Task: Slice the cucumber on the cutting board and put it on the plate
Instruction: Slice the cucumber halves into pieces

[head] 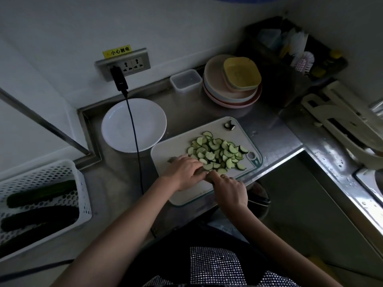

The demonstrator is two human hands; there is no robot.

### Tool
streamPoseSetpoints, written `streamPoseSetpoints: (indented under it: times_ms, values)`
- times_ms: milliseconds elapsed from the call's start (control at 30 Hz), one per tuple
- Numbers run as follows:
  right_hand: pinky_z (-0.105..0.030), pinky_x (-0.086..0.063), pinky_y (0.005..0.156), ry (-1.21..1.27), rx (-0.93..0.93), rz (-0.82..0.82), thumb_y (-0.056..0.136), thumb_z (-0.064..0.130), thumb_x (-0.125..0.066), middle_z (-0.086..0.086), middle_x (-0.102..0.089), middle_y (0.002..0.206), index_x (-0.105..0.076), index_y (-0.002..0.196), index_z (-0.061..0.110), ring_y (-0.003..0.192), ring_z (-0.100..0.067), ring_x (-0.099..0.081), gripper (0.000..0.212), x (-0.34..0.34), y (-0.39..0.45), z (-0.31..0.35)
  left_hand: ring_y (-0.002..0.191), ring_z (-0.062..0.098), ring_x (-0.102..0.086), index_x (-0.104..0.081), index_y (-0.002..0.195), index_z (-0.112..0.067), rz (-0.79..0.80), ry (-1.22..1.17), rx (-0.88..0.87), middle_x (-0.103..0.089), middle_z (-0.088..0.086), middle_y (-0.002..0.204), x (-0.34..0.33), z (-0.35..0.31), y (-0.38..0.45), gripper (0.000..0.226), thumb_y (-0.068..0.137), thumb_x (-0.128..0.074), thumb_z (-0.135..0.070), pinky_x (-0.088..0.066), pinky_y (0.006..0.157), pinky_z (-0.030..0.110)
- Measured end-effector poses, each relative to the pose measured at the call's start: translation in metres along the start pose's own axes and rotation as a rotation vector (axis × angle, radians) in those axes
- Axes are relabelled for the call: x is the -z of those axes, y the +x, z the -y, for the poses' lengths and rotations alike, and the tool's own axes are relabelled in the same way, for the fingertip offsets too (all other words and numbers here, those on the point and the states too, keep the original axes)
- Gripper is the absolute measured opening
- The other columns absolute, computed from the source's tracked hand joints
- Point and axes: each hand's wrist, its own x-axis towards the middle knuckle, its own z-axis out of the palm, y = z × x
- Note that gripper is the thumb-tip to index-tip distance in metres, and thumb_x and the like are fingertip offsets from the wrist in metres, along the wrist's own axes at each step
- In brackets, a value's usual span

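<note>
Head view: cucumber slices (pixel 217 153) heaped pale-green on cutting board (pixel 176 146); left grip (pixel 183 172) flat, right grip (pixel 230 190) clasps knife handle.

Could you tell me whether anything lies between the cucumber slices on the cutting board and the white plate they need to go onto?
Nothing stands on the short path from the cucumber slices to the white plate. But a black cable hangs across the plate, so slices could land against it.
</note>
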Motion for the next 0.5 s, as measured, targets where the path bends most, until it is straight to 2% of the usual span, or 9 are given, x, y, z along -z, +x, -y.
streamPoseSetpoints:
  times_ms: [67, 133, 200, 300, 433, 500]
  values:
    - [-0.034, -0.045, 0.073, 0.003, -0.028, 0.000, 0.095, 0.017, -0.045, -0.005, -0.066, 0.109, -0.038, 0.126, 0.025, 0.097, -0.027, -0.065, 0.033, 0.000, 0.000, -0.002, 0.112, 0.026, -0.055, -0.063, 0.116, -0.007, -0.192, -0.030, -0.030, -0.062, 0.010, 0.118, 0.001, 0.006, -0.008, 0.059, 0.087, -0.031, -0.046, -0.033, 0.102, 0.035]
    - [-0.033, -0.044, 0.068, 0.016, -0.058, -0.011, 0.095, 0.017, -0.044, -0.005, -0.067, 0.105, -0.040, 0.123, 0.024, 0.093, -0.028, -0.066, 0.029, 0.000, 0.000, -0.006, 0.094, 0.028, -0.058, -0.068, 0.097, -0.006, -0.428, -0.012, -0.052, -0.065, 0.009, 0.098, -0.003, 0.014, -0.020, 0.041, 0.087, -0.039, -0.034, -0.040, 0.092, 0.037]
    - [-0.033, -0.043, 0.066, 0.032, -0.066, -0.005, 0.094, 0.019, -0.046, -0.004, -0.067, 0.103, -0.042, 0.121, 0.023, 0.091, -0.028, -0.066, 0.027, 0.000, -0.001, -0.007, 0.080, 0.026, -0.057, -0.067, 0.082, -0.008, -0.499, 0.000, -0.068, -0.063, 0.005, 0.083, -0.005, 0.020, -0.027, 0.032, 0.086, -0.042, -0.029, -0.041, 0.087, 0.036]
    - [-0.034, -0.044, 0.066, 0.038, -0.062, 0.004, 0.094, 0.022, -0.048, -0.004, -0.066, 0.103, -0.042, 0.119, 0.022, 0.091, -0.028, -0.065, 0.026, 0.002, -0.001, -0.007, 0.078, 0.021, -0.061, -0.071, 0.084, -0.009, -0.427, 0.010, -0.076, -0.067, 0.002, 0.082, -0.010, 0.025, -0.030, 0.035, 0.085, -0.043, -0.031, -0.036, 0.098, 0.037]
    - [-0.032, -0.039, 0.063, 0.022, -0.045, -0.023, 0.095, 0.019, -0.044, -0.004, -0.067, 0.101, -0.044, 0.117, 0.021, 0.089, -0.028, -0.066, 0.021, 0.001, -0.001, -0.006, 0.098, 0.021, -0.060, -0.071, 0.101, -0.011, -0.281, 0.015, -0.059, -0.068, 0.001, 0.102, -0.013, 0.025, -0.025, 0.049, 0.086, -0.038, -0.045, -0.030, 0.102, 0.037]
    - [-0.032, -0.037, 0.063, 0.007, -0.027, -0.032, 0.096, 0.019, -0.041, -0.005, -0.067, 0.103, -0.044, 0.120, 0.022, 0.090, -0.029, -0.066, 0.024, 0.000, -0.001, -0.006, 0.110, 0.020, -0.053, -0.069, 0.108, -0.016, -0.160, 0.016, -0.019, -0.066, -0.002, 0.110, -0.007, 0.019, -0.017, 0.063, 0.085, -0.025, -0.055, -0.025, 0.105, 0.039]
